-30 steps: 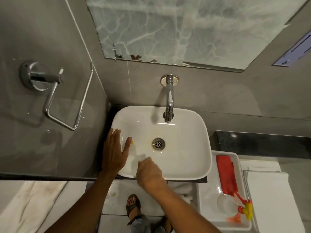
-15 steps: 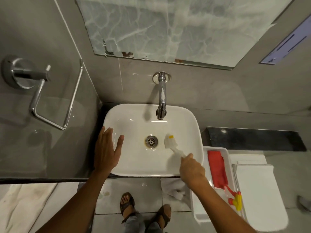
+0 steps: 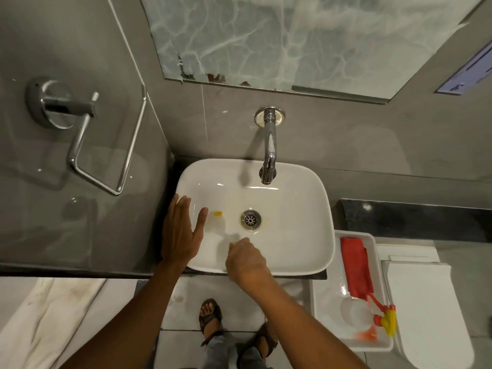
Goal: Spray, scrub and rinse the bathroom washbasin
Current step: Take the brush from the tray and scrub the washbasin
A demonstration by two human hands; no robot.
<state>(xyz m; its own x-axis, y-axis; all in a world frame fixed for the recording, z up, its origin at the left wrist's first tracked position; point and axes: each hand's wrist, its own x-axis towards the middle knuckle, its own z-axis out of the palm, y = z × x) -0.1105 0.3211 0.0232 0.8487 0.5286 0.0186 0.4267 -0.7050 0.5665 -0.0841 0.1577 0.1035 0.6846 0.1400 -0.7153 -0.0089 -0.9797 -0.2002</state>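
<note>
The white washbasin (image 3: 306,209) sits under a chrome tap (image 3: 269,161), with its metal drain (image 3: 250,220) in the middle. My left hand (image 3: 181,233) lies flat and open on the basin's left rim. My right hand (image 3: 246,259) is closed around the handle of a white scrub brush (image 3: 217,222) with a yellow tip. The brush is blurred and its head rests on the bowl's left inner side, just by my left thumb.
A white tray (image 3: 330,299) to the right holds a red cloth (image 3: 355,265) and a clear spray bottle (image 3: 354,312) with a red and yellow trigger. A white toilet (image 3: 428,310) stands further right. A chrome towel ring (image 3: 106,145) hangs on the left wall. My sandalled feet are below.
The brush has swept from the right side of the bowl to the left side, and my right hand moved left with it. My left hand stayed on the rim.
</note>
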